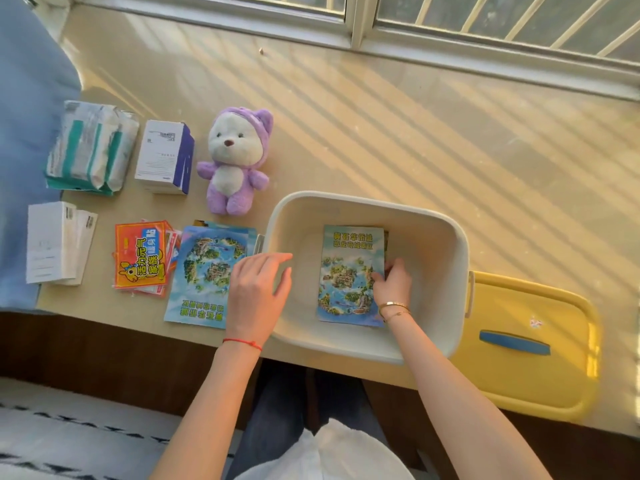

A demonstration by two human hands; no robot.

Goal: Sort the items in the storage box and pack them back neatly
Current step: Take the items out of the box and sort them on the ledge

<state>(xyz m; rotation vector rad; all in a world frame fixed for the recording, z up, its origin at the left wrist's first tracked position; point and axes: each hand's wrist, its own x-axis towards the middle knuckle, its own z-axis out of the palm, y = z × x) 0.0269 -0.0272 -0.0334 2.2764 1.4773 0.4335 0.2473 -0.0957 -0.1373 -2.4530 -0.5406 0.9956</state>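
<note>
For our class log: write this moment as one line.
right hand: placing map leaflet | storage box: open | left hand: free

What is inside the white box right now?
Inside the white box lies a map leaflet, with the right hand on its right edge. Another sheet's edge peeks out beneath; how many lie under it is hidden.

Sunlit beige windowsill ledge [381, 116] under white-framed window [360, 19] with pale bars. Blue fabric [24, 133] at far left. Patterned grey-white rug [52, 427] on floor below.
</note>
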